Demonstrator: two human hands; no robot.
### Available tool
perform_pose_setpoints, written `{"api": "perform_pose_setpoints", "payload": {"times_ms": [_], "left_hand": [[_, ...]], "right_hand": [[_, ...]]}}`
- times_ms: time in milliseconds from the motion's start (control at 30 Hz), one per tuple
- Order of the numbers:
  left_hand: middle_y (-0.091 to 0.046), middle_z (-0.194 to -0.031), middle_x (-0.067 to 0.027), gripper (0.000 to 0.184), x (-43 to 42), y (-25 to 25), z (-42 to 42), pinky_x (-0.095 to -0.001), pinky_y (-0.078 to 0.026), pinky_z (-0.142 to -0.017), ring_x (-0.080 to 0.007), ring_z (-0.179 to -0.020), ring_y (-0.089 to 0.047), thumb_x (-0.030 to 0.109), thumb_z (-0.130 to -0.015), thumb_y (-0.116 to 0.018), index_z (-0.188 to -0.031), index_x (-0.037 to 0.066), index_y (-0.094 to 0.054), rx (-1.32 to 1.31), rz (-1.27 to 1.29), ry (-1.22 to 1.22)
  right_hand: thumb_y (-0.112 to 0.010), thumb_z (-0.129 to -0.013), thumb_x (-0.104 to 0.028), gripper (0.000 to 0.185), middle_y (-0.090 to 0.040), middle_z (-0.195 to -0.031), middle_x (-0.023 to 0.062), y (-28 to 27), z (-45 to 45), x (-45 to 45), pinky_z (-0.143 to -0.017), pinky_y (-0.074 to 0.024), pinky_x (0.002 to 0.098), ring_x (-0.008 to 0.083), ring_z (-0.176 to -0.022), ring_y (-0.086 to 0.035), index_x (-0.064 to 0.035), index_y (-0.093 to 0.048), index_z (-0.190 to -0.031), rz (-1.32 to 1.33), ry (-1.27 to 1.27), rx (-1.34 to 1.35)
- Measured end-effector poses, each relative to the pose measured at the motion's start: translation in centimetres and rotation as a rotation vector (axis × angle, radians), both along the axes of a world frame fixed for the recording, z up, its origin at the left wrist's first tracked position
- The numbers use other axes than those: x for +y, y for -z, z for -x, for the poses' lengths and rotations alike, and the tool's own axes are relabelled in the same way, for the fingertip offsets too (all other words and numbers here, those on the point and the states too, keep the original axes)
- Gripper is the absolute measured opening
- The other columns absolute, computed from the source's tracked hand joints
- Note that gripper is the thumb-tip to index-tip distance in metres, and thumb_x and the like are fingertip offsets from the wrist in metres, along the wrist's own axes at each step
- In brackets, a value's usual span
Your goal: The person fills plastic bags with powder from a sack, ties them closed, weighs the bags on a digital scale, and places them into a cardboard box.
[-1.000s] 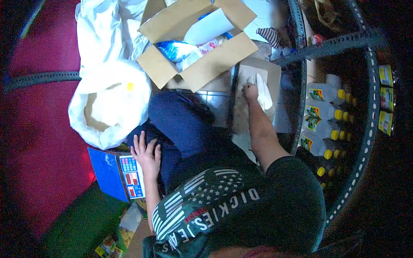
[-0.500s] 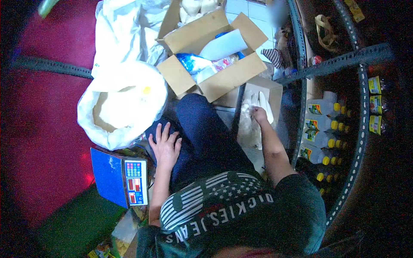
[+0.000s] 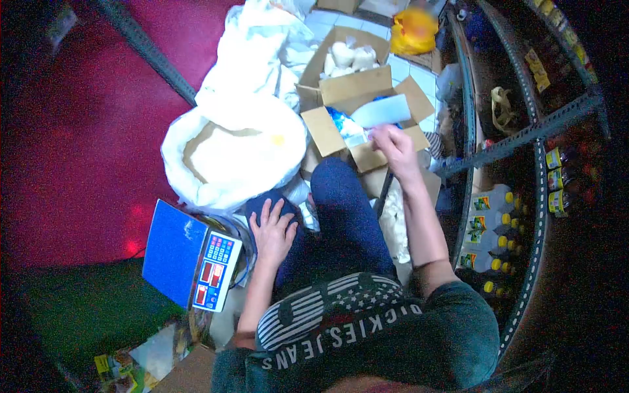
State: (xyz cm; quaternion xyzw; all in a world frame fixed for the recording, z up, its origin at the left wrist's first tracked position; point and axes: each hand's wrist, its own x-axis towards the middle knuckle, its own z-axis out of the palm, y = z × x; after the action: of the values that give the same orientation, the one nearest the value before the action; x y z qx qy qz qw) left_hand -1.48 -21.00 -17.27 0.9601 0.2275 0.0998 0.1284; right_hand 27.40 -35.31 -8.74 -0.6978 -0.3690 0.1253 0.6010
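Observation:
My left hand (image 3: pixel 272 230) rests with spread fingers on my left knee, beside the blue digital scale (image 3: pixel 175 254). My right hand (image 3: pixel 393 145) is raised over the near flap of an open cardboard box (image 3: pixel 357 86); its fingers are bent together, and what they hold, if anything, is too small to name. Inside that box lie a white sheet (image 3: pixel 381 111) and blue and clear plastic packs (image 3: pixel 347 126). A large white sack (image 3: pixel 229 157) with its top rolled open stands left of my knees, with pale contents.
Behind stands another box holding filled white bags (image 3: pixel 350 57). A yellow plastic bag (image 3: pixel 414 33) lies at the back. Below my right forearm is a box of white packs (image 3: pixel 394 223). Metal shelving (image 3: pixel 469 131) with yellow-capped bottles (image 3: pixel 483 226) runs along the right.
My right hand has come up out of the lower right box to the larger carton. The view has shifted, showing more at the back. My left hand has stayed on the knee.

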Motion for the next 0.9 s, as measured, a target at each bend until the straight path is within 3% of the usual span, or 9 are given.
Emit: {"api": "perform_pose_setpoints", "payload": {"times_ms": [133, 200, 267, 367, 533, 600, 667, 700, 900], "left_hand": [[-0.048, -0.133, -0.0055, 0.022, -0.8, -2.1, 1.5, -0.0560, -0.018, -0.103, -0.0287, -0.131, -0.032, 0.025, -0.078, -0.064, -0.097, 0.015, -0.067, -0.059, 0.037, -0.045], [-0.048, -0.133, -0.0056, 0.022, -0.2, -1.4, 2.4, -0.0553, -0.017, -0.104, -0.0290, -0.132, -0.031, 0.025, -0.078, -0.064, -0.097, 0.013, -0.067, -0.079, 0.054, -0.061], [-0.048, -0.133, -0.0057, 0.022, 0.2, -0.3, 3.2, -0.0549, -0.017, -0.104, -0.0292, -0.132, -0.031, 0.024, -0.078, -0.064, -0.096, 0.013, -0.067, -0.098, 0.070, -0.092], [-0.046, -0.135, -0.0054, 0.021, 0.8, 0.4, 4.0, -0.0563, -0.016, -0.104, -0.0295, -0.133, -0.030, 0.025, -0.079, -0.063, -0.097, 0.014, -0.067, -0.078, 0.066, -0.124], [-0.045, -0.137, -0.0044, 0.021, 1.3, 1.6, 3.6, -0.0579, -0.015, -0.104, -0.0293, -0.133, -0.029, 0.027, -0.080, -0.062, -0.098, 0.016, -0.067, -0.069, 0.089, -0.198], [-0.061, -0.115, -0.0061, 0.027, 2.5, 0.1, 3.2, -0.0525, -0.021, -0.104, -0.0265, -0.124, -0.041, 0.024, -0.080, -0.062, -0.104, 0.012, -0.065, -0.151, 0.219, -0.161], [-0.063, -0.101, -0.0093, 0.043, 3.9, -1.1, 2.3, -0.0427, -0.031, -0.101, -0.0232, -0.109, -0.052, 0.024, -0.084, -0.060, -0.122, 0.006, -0.052, -0.363, 0.984, -0.349], [-0.061, -0.096, -0.0122, 0.057, 3.2, -4.9, 1.0, -0.0351, -0.036, -0.097, -0.0214, -0.097, -0.056, 0.026, -0.086, -0.060, -0.132, 0.002, -0.036, -0.598, 1.093, -0.274], [-0.060, -0.101, -0.0187, 0.074, 3.3, -17.7, -3.5, -0.0435, -0.031, -0.102, -0.0286, -0.097, -0.057, 0.055, -0.085, -0.052, -0.134, 0.006, -0.028, -0.873, 1.223, 0.636]], "right_hand": [[-0.060, -0.088, -0.016, 0.019, -0.058, -0.070, 0.0017, -4.7, 2.8, 10.5, -0.063, -0.0449, 0.0231, 0.0069, -0.068, -0.054, 0.0016, -0.065, -0.089, -0.253, -0.230, -0.088], [-0.063, -0.084, -0.014, 0.028, -0.062, -0.075, 0.0051, -3.7, 4.0, 15.4, -0.067, -0.0482, 0.0285, 0.0129, -0.072, -0.059, -0.0021, -0.061, -0.109, -0.033, -0.293, -0.162], [-0.067, -0.077, -0.012, 0.059, -0.063, -0.100, 0.0129, -1.4, 5.9, 18.7, -0.083, -0.0475, 0.0413, 0.0251, -0.092, -0.061, -0.0086, -0.045, -0.131, 0.279, -0.271, -0.483], [-0.070, -0.073, -0.013, 0.085, -0.030, -0.144, 0.0164, 3.9, 7.5, 17.4, -0.103, -0.0260, 0.0573, 0.0299, -0.132, -0.032, -0.0137, -0.022, -0.143, 0.315, -0.355, -0.608], [-0.063, -0.080, -0.028, 0.072, -0.031, -0.140, 0.0244, 10.4, 7.7, 9.7, -0.103, -0.0259, 0.0523, 0.0405, -0.126, -0.035, -0.0009, -0.029, -0.138, 0.351, -0.105, -0.584], [-0.062, -0.082, -0.030, 0.071, -0.029, -0.141, 0.0247, 10.5, 6.7, 8.5, -0.104, -0.0247, 0.0517, 0.0402, -0.127, -0.034, -0.0001, -0.030, -0.138, 0.283, -0.099, -0.593], [-0.061, -0.083, -0.031, 0.070, -0.028, -0.142, 0.0246, 9.9, 6.0, 7.7, -0.105, -0.0238, 0.0518, 0.0398, -0.128, -0.033, -0.0005, -0.029, -0.138, 0.355, -0.080, -0.621], [-0.060, -0.084, -0.031, 0.070, -0.028, -0.142, 0.0246, 9.6, 5.8, 7.5, -0.105, -0.0233, 0.0519, 0.0396, -0.128, -0.032, -0.0008, -0.029, -0.138, 0.386, -0.072, -0.632], [-0.058, -0.084, -0.034, 0.071, -0.027, -0.143, 0.0244, 9.8, 4.5, 6.5, -0.106, -0.0200, 0.0527, 0.0387, -0.130, -0.031, -0.0017, -0.027, -0.139, 0.356, -0.064, -0.675]]}}
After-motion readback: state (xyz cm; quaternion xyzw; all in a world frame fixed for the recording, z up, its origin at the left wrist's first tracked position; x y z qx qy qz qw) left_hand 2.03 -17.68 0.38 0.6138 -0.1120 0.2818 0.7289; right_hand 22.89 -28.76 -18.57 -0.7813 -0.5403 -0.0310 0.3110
